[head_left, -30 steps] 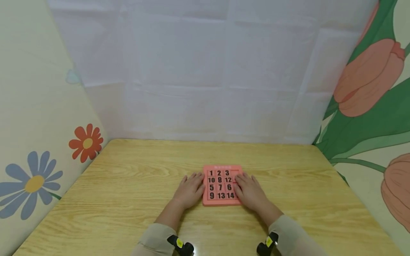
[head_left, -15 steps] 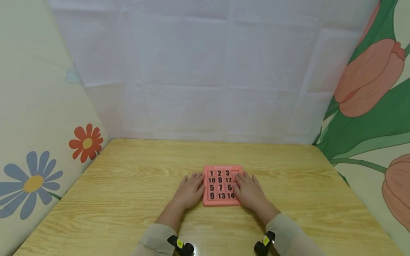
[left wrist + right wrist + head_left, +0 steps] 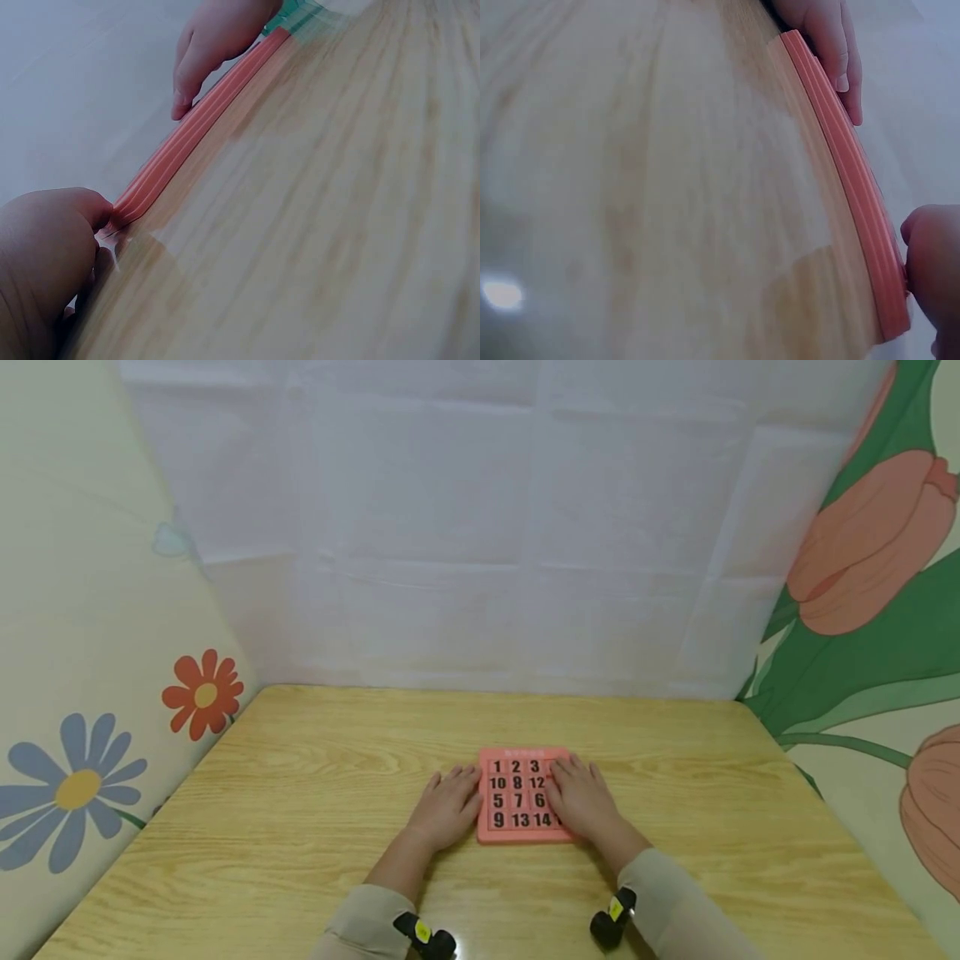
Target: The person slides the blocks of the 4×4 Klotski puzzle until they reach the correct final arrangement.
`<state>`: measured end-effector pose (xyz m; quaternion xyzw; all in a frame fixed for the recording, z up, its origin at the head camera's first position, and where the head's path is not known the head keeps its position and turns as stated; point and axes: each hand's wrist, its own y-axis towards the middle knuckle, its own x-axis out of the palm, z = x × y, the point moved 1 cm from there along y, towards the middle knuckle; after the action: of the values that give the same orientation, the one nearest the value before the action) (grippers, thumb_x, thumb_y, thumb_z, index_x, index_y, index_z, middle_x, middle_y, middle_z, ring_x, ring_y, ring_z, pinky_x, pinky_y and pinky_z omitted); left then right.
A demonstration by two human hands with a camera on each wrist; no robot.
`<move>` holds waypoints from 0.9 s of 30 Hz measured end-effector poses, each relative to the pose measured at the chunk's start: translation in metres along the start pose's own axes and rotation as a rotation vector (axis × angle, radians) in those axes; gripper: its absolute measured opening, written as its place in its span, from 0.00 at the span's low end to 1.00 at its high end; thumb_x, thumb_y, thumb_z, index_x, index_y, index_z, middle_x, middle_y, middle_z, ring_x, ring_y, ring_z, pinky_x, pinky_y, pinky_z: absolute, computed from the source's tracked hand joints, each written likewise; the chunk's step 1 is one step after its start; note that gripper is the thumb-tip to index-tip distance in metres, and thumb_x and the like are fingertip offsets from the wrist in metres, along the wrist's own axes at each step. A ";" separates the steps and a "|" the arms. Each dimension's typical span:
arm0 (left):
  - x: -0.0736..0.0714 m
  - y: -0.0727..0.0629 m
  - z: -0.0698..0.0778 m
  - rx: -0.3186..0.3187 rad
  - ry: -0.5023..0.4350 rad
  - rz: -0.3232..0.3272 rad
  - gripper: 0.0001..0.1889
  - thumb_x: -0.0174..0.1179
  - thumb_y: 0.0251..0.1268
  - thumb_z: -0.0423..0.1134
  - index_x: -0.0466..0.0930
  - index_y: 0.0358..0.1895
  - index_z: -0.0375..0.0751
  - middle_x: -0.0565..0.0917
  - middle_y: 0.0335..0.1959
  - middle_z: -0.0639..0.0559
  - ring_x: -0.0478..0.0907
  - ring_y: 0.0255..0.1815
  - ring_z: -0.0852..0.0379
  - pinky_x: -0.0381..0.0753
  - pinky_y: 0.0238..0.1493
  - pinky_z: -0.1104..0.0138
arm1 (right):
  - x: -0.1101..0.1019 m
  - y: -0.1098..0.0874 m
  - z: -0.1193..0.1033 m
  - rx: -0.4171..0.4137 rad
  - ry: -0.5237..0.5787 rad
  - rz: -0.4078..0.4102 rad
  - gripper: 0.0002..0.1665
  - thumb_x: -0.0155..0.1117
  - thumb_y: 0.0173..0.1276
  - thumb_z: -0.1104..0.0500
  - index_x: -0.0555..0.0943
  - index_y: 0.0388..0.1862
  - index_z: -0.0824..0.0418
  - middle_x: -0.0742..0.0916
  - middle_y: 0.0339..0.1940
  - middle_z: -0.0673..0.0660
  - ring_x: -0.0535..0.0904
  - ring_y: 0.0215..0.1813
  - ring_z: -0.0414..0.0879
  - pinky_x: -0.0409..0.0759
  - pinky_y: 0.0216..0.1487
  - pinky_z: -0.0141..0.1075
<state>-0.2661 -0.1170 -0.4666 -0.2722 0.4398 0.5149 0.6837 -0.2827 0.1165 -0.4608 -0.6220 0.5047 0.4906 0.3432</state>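
Observation:
A pink sliding number puzzle (image 3: 528,837) lies flat on the wooden table in the head view, its black-numbered tiles facing up. My left hand (image 3: 444,810) rests along the puzzle's left side, thumb and fingertips at the edge. Over the right column lies my right hand (image 3: 585,799), its fingertips on the tiles near the upper right corner, hiding most of that column. In the left wrist view, the thumb of my left hand (image 3: 56,240) touches the near corner of the puzzle's frame (image 3: 195,135). The right wrist view has my right hand (image 3: 937,259) against the puzzle's side (image 3: 855,187).
The wood-grain table (image 3: 300,760) extends around the puzzle. Behind it hangs a white creased cloth (image 3: 480,543). Flower-printed panels flank both sides, with a blue flower (image 3: 78,789) left and a tulip (image 3: 870,543) right. Black wrist cameras sit at both cuffs.
My right hand and forearm have shifted slightly left and forward, and its fingers now cover the gap seen earlier at the puzzle's upper right. My left hand stays at the left edge.

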 end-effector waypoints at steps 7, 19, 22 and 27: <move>0.000 0.000 0.000 -0.006 0.003 0.001 0.27 0.44 0.78 0.47 0.62 0.74 0.38 0.65 0.75 0.42 0.56 0.79 0.43 0.46 0.79 0.44 | -0.001 0.002 -0.002 0.021 -0.007 -0.010 0.31 0.42 0.79 0.48 0.69 0.71 0.64 0.71 0.75 0.61 0.57 0.79 0.59 0.50 0.80 0.58; 0.002 -0.001 -0.002 0.000 0.000 0.007 0.27 0.44 0.78 0.47 0.62 0.74 0.39 0.65 0.75 0.42 0.55 0.79 0.42 0.45 0.79 0.43 | 0.003 -0.007 -0.014 -0.058 0.069 0.068 0.29 0.45 0.78 0.50 0.71 0.69 0.65 0.73 0.73 0.62 0.59 0.78 0.60 0.52 0.79 0.58; 0.001 -0.001 -0.001 0.002 -0.005 0.008 0.27 0.44 0.78 0.47 0.62 0.74 0.38 0.65 0.75 0.42 0.56 0.79 0.42 0.45 0.79 0.43 | 0.006 -0.010 -0.024 -0.115 0.080 0.062 0.28 0.45 0.78 0.51 0.72 0.69 0.65 0.73 0.73 0.62 0.60 0.78 0.59 0.53 0.79 0.58; 0.000 -0.001 -0.001 0.005 0.001 0.007 0.27 0.44 0.78 0.46 0.63 0.74 0.38 0.65 0.75 0.41 0.56 0.78 0.42 0.46 0.79 0.43 | 0.011 -0.013 -0.040 -0.170 0.065 0.030 0.29 0.44 0.78 0.49 0.71 0.70 0.62 0.73 0.73 0.59 0.59 0.79 0.57 0.54 0.79 0.55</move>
<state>-0.2658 -0.1180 -0.4671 -0.2693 0.4422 0.5162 0.6823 -0.2600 0.0799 -0.4609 -0.6568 0.4814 0.5163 0.2653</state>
